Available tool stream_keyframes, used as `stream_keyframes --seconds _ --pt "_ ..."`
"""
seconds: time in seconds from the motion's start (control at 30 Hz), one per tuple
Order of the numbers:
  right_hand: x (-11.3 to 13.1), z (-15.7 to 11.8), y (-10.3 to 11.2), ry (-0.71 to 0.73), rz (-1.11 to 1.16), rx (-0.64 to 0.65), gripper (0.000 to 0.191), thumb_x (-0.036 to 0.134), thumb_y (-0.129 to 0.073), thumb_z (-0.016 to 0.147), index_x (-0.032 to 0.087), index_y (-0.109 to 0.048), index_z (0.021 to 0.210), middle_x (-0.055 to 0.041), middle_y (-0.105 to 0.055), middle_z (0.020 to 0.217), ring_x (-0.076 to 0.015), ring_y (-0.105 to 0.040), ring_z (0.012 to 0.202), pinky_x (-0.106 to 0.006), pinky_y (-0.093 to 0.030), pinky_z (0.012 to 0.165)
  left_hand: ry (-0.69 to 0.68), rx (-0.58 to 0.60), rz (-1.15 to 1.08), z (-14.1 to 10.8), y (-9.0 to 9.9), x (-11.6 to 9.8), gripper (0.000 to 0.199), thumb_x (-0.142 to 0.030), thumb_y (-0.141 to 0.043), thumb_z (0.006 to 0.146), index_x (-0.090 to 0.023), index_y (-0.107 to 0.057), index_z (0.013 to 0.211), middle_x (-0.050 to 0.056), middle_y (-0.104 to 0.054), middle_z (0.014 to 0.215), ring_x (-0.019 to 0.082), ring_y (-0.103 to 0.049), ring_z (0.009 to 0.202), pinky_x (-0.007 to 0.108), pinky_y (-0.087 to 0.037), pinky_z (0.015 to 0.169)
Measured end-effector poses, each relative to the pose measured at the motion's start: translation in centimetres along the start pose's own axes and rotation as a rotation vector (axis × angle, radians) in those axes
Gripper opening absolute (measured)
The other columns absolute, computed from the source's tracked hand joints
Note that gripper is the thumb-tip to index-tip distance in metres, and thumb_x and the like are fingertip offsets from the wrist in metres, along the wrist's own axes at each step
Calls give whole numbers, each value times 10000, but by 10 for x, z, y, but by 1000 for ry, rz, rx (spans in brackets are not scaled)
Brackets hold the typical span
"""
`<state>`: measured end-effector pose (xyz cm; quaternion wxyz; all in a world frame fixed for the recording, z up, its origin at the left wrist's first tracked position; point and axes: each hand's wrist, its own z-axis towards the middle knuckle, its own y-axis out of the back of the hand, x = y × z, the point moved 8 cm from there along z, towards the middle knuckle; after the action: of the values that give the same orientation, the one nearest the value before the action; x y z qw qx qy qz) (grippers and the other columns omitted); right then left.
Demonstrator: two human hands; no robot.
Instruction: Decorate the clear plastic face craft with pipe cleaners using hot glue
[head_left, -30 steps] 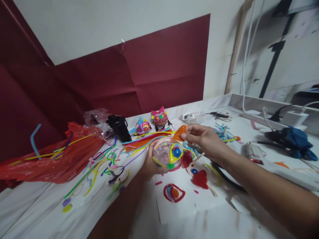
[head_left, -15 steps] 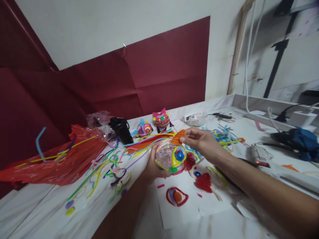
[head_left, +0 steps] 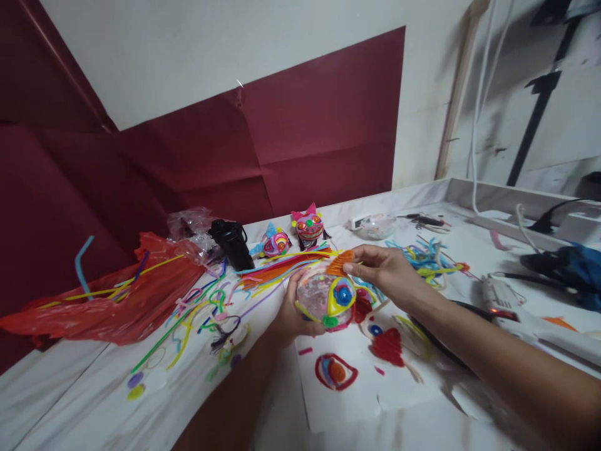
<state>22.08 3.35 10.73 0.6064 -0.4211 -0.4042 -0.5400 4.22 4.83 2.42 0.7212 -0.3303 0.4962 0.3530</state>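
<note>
My left hand (head_left: 287, 316) is wrapped round a clear plastic ball (head_left: 312, 297) decorated with a yellow, blue and white pipe-cleaner eye (head_left: 342, 295) and a green dot at its lower edge. An orange ribbed pipe-cleaner piece (head_left: 339, 263) is pinched between the thumb and fingers of my right hand (head_left: 375, 266), at the top of the ball; whether it touches the ball I cannot tell. Below, on white paper (head_left: 347, 407), lie a red-rimmed eye piece (head_left: 336, 372) and a red ribbed piece (head_left: 387, 346).
Two finished-looking animal heads, one pink-eared (head_left: 308, 225) and one blue-tailed (head_left: 274, 241), stand at the back beside a black object (head_left: 232, 244). Pipe cleaners spread across a red plastic bag (head_left: 131, 300) and the table. A white glue gun (head_left: 500, 299) lies at right.
The whole view has shifted slightly, moving the scene a little to the right. Both hands keep their holds, and the orange piece sits slightly lower against the top of the ball.
</note>
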Motion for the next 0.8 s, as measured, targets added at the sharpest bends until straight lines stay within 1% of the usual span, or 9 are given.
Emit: stream_keyframes --seconds 0.1,0.23,0.37,0.47,0.6,0.8 --pt "1 0 0 13 -25 8 349 448 -847 534 180 -680 681 -2 -669 682 -139 -585 624 -308 -477 639 -9 -15 -6 -1 1 0 1052 -261 -897 378 -428 -390 1284 45 -425 1424 423 -370 1337 534 -375 1042" --pt "1 -1 0 25 -74 16 326 454 -826 568 181 -688 681 -5 -672 678 -149 -588 631 -314 -474 641 -4 -5 -24 -3 0 1 1045 -243 -892 396 -432 -382 1288 46 -411 1437 415 -367 1342 519 -390 1023" --pt "0 -1 0 28 -104 26 324 457 -814 582 179 -694 695 -11 -678 703 -159 -596 657 -323 -477 661 18 13 -37 -3 -3 -1 1032 -233 -884 420 -401 -371 1300 71 -409 1441 416 -363 1343 518 -394 1017" --pt "-3 0 -1 16 -129 36 341 468 -816 574 176 -688 697 -11 -674 693 -156 -586 643 -319 -470 643 -17 -14 -61 -2 -5 -7 1006 -252 -879 442 -374 -381 1308 76 -429 1429 399 -382 1335 526 -357 1056" --pt "-3 3 -3 16 -108 60 366 490 -815 569 177 -684 706 -14 -682 702 -160 -592 656 -319 -472 655 -46 -28 -68 -1 -6 -9 1022 -238 -897 405 -367 -414 1296 63 -450 1409 385 -394 1330 534 -325 1081" --pt "3 4 -3 36 -141 88 379 516 -790 604 181 -699 758 -36 -701 788 -181 -613 726 -333 -475 696 -62 -30 -78 0 -8 -11 1028 -269 -908 397 -345 -414 1295 73 -421 1439 357 -396 1330 497 -336 1074"
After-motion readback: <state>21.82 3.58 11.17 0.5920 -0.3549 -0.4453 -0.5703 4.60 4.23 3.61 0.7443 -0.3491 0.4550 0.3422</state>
